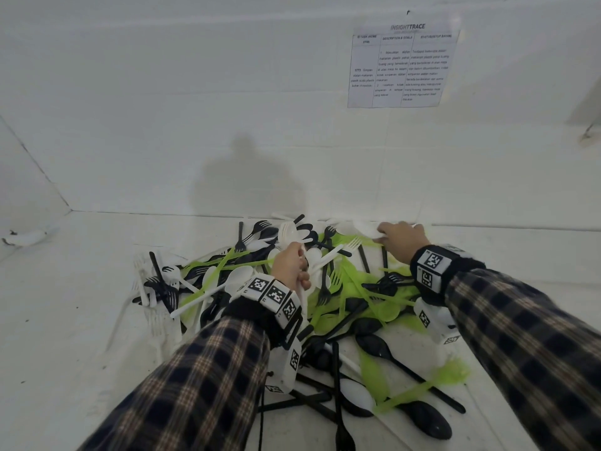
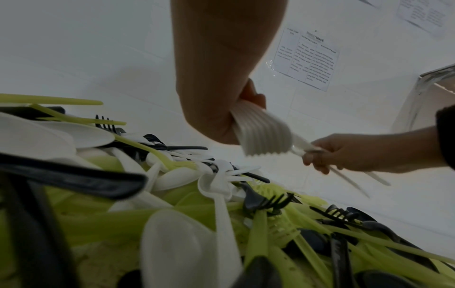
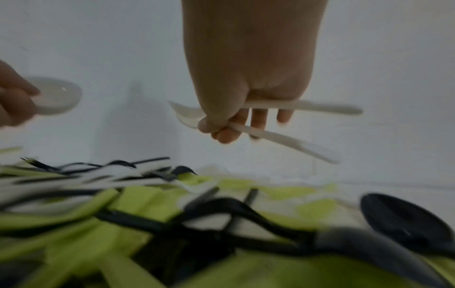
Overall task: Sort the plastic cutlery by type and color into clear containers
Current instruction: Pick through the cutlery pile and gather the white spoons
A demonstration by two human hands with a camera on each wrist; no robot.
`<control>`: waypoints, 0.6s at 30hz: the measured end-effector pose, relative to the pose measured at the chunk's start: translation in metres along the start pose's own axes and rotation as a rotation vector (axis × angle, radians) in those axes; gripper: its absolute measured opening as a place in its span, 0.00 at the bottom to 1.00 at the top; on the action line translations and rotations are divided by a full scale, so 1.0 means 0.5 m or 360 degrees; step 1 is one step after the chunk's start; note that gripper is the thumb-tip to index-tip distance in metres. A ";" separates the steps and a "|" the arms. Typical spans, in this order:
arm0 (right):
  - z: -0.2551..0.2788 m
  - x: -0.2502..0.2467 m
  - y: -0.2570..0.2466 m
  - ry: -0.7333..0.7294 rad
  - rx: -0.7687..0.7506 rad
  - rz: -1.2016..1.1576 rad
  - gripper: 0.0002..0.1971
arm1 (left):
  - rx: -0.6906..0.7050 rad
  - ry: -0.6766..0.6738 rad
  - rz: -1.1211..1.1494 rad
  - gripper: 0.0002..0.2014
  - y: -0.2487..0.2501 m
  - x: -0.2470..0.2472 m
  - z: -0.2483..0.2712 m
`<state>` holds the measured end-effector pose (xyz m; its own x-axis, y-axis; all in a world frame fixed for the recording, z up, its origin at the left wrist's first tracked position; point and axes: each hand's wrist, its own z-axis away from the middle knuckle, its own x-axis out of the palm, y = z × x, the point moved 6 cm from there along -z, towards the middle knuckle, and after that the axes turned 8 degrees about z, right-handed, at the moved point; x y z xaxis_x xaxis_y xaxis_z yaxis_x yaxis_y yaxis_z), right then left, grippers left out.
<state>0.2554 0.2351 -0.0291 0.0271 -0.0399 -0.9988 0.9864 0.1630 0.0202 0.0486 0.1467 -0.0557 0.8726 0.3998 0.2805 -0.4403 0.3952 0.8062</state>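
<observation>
Meanwhile, clear container [image 2: 423, 97] contents unclear, both hands [image 1: 289, 265] [image 1: 401, 239] gripping white spoons [image 2: 261, 130].

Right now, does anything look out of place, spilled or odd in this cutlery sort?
Nothing looks damaged. The cutlery pile is one unsorted tangle of black, white and green pieces. Both the left hand and right hand hold white spoons, and only a corner of a clear container shows.

Head view: bright, even, cool white light; a soft shadow [image 1: 247, 177] on the wall [image 1: 162, 92] at 12 o'clock, so light comes from behind. Edges bow outward. Both wrist views dimmer. Right wrist view: heavy motion blur across the pile [image 3: 172, 224] from 4 to 8 o'clock.
</observation>
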 end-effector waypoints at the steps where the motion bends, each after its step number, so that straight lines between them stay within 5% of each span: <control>1: 0.002 -0.004 -0.011 -0.0044 -0.0028 -0.0187 0.19 | 0.0015 0.0002 0.0012 0.12 0.002 -0.003 0.003; 5: 0.018 -0.027 -0.062 -0.0015 -0.0107 -0.0486 0.22 | 0.0027 0.0040 0.0017 0.11 0.008 -0.019 0.014; 10: 0.035 -0.024 -0.143 -0.0087 -0.0081 -0.0354 0.12 | 0.0014 0.0042 -0.0005 0.10 0.007 -0.036 0.025; 18: 0.049 0.040 -0.245 -0.0294 0.0023 -0.0346 0.17 | -0.0006 0.0047 -0.0006 0.10 0.003 -0.068 0.041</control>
<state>0.1391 0.1903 -0.0505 -0.1574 -0.2515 -0.9550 0.9745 0.1168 -0.1914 0.0223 0.1168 -0.0534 0.8676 0.4225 0.2621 -0.4380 0.4000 0.8051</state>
